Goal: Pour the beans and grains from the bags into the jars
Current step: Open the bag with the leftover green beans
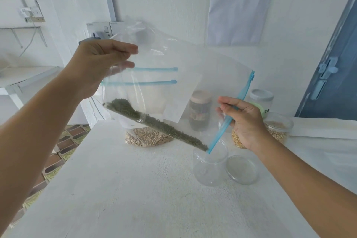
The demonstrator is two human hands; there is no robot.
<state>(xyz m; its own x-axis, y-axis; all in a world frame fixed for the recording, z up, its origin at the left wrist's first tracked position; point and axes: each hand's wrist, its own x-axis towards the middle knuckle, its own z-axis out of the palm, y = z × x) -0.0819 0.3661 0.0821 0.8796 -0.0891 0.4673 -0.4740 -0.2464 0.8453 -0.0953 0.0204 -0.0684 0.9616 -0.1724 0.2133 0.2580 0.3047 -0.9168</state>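
Presently mid-pour: clear zip-top plastic bag (173, 75) of small green beans (154, 123) held tilted, left hand (100, 63) pinching its raised corner, right hand (243, 120) gripping the blue zip edge over the open clear plastic jar (210, 168) on the white bench (135, 189); steeper lift judged needed next.

left grip (100, 63): raised, pinching | right grip (244, 121): lower, fingers curled, pinching
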